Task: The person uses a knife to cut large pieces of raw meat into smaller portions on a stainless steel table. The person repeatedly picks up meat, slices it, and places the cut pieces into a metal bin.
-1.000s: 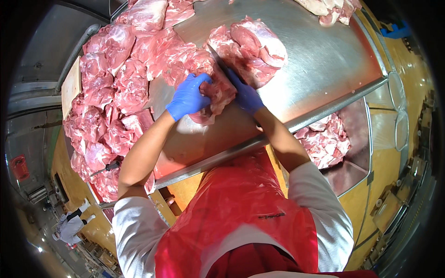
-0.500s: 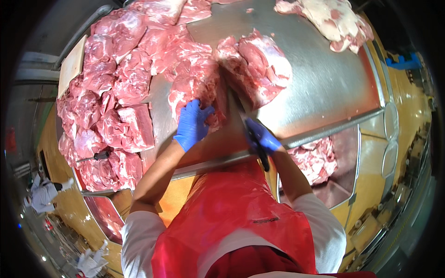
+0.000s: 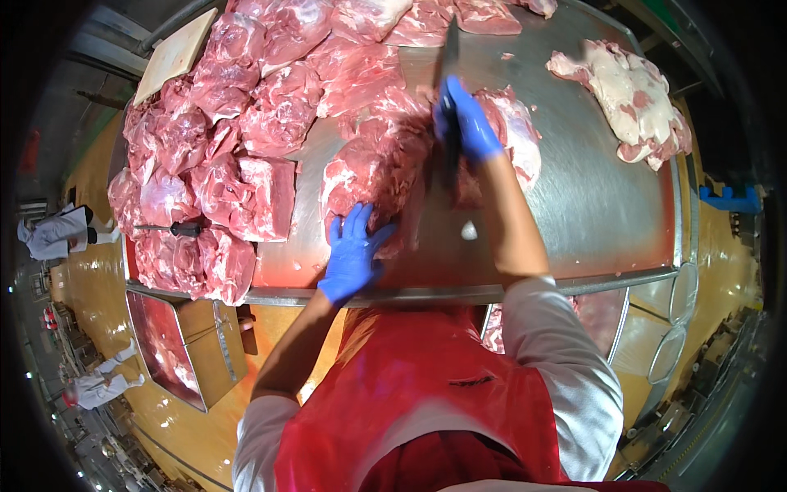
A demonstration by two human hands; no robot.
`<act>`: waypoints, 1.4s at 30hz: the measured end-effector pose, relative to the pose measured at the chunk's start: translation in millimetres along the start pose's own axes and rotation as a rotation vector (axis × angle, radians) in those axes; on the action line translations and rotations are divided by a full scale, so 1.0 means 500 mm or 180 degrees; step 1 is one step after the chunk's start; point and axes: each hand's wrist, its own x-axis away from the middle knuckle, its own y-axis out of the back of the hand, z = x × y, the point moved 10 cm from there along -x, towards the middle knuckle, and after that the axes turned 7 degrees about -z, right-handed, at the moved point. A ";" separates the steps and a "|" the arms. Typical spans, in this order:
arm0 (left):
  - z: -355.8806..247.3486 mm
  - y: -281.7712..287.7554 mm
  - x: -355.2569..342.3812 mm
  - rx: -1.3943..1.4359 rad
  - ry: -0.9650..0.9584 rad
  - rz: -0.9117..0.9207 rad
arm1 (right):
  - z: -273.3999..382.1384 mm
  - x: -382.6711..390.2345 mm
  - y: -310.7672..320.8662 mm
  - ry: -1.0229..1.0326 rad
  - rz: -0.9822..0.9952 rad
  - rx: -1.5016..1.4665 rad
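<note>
The long raw meat piece [image 3: 373, 168] runs away from the left hand [image 3: 351, 256] — fingers spread on its near end — while right hand [image 3: 467, 119] fingers curl round a knife [image 3: 449, 51].

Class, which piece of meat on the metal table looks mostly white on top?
The rightmost meat piece on the metal table: creamy white covers most of its top, while the others look mainly pink.

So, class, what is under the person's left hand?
The left hand rests on the near end of a raw meat piece, which shows beyond it; whatever lies beneath the palm is covered, so cannot be seen.
</note>
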 end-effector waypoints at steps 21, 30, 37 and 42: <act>0.015 -0.191 0.116 0.0243 -0.0375 0.0178 | -0.202 -0.059 -0.062 0.1003 0.0390 0.3173; -0.194 -0.336 -0.079 0.2093 -0.0934 0.0139 | -0.044 0.082 0.054 0.1281 -0.0586 0.2944; -0.027 -0.211 -0.013 0.2571 0.1127 0.0092 | -0.015 0.187 0.211 0.1340 -0.1576 0.3282; 0.144 -0.037 0.008 0.0129 0.0587 -0.0613 | -0.038 0.279 0.120 0.1110 -0.1506 0.4004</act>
